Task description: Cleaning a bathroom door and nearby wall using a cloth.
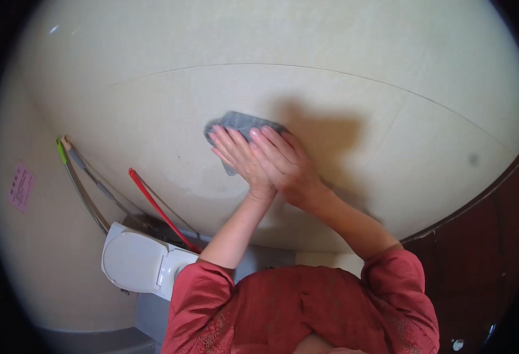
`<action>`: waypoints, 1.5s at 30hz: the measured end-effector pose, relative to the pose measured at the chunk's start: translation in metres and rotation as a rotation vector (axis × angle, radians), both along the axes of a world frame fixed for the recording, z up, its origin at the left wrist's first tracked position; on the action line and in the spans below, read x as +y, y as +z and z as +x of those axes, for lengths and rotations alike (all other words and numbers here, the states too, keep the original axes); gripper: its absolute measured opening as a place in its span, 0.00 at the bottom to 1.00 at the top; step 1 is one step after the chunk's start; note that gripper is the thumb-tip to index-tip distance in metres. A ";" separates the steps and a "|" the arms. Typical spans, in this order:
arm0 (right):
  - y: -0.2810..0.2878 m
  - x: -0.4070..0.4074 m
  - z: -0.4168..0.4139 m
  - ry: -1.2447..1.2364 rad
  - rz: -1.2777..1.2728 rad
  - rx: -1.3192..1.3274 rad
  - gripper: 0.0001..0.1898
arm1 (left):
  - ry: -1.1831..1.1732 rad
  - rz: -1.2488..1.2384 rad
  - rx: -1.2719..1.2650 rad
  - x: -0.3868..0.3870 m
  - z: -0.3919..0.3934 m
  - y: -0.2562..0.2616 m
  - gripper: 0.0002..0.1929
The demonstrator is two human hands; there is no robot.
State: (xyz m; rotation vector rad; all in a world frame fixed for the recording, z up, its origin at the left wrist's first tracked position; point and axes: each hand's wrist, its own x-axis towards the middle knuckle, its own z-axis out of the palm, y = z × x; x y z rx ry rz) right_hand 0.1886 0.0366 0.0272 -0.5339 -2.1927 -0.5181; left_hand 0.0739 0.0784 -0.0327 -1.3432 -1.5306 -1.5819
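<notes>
A grey cloth (242,121) lies flat against the pale tiled wall (330,79), straight in front of me. My left hand (244,157) and my right hand (281,161) both press on it side by side, fingers extended and pointing up to the left. The right hand partly overlaps the left one near the wrists. Cloth shows above the fingertips and below the left hand; the rest is hidden under the palms. A damp-looking curved streak marks the wall below the cloth. My arms' shadow falls on the wall to the right.
A white toilet (133,261) stands at the lower left. Behind it a red handle (157,203), a green-tipped handle (61,151) and a grey pole (98,181) lean on the wall. A pink notice (21,188) hangs on the left wall. A dark red door or panel (472,230) is at right.
</notes>
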 end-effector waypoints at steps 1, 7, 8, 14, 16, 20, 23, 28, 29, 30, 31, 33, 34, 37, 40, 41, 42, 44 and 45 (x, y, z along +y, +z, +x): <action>-0.009 -0.003 0.014 -0.011 -0.003 0.006 0.24 | -0.006 0.024 0.025 0.000 0.014 -0.008 0.35; -0.068 -0.021 0.093 -0.173 -0.011 0.189 0.21 | -0.131 -0.081 0.172 -0.019 0.103 -0.037 0.29; -0.082 -0.020 0.106 -0.199 0.008 0.272 0.19 | -0.195 -0.276 0.201 -0.027 0.117 -0.036 0.27; -0.127 -0.045 0.162 -0.387 -0.047 0.467 0.15 | -0.441 -0.060 0.542 -0.044 0.173 -0.053 0.22; -0.139 -0.052 0.170 -0.440 -0.080 0.468 0.15 | -0.449 -0.030 0.570 -0.043 0.183 -0.060 0.22; -0.159 -0.061 0.165 -0.499 -0.161 0.462 0.18 | -0.479 0.010 0.713 -0.043 0.172 -0.072 0.20; -0.175 -0.062 0.149 -0.514 -0.185 0.411 0.20 | -0.470 -0.014 0.728 -0.045 0.153 -0.086 0.19; -0.187 -0.061 0.116 -0.533 -0.198 0.323 0.21 | -0.401 -0.052 0.700 -0.048 0.120 -0.093 0.18; -0.187 -0.060 0.110 -0.509 -0.194 0.305 0.21 | -0.377 -0.048 0.685 -0.048 0.113 -0.095 0.17; -0.188 -0.060 0.103 -0.489 -0.191 0.290 0.21 | -0.370 -0.057 0.679 -0.048 0.104 -0.098 0.17; -0.187 -0.060 0.095 -0.481 -0.198 0.281 0.21 | -0.350 -0.078 0.658 -0.048 0.094 -0.100 0.17; -0.186 -0.059 0.077 -0.420 -0.242 0.216 0.21 | -0.319 -0.108 0.625 -0.048 0.070 -0.108 0.18; -0.188 -0.058 0.066 -0.407 -0.248 0.204 0.21 | -0.307 -0.123 0.601 -0.047 0.057 -0.113 0.18; -0.195 -0.049 0.035 -0.381 -0.219 0.142 0.21 | -0.284 -0.141 0.539 -0.046 0.023 -0.121 0.20; -0.200 -0.042 0.008 -0.326 -0.184 0.077 0.21 | -0.278 -0.190 0.473 -0.048 -0.010 -0.128 0.21; -0.200 -0.040 -0.002 -0.306 -0.189 0.043 0.21 | -0.269 -0.193 0.462 -0.049 -0.021 -0.130 0.21; -0.200 -0.039 -0.013 -0.284 -0.194 0.012 0.20 | -0.241 -0.203 0.427 -0.051 -0.032 -0.134 0.21; -0.201 -0.035 -0.035 -0.254 -0.174 -0.009 0.20 | -0.206 -0.217 0.385 -0.052 -0.053 -0.142 0.20; -0.200 -0.033 -0.046 -0.235 -0.153 -0.023 0.20 | -0.196 -0.255 0.356 -0.051 -0.063 -0.146 0.22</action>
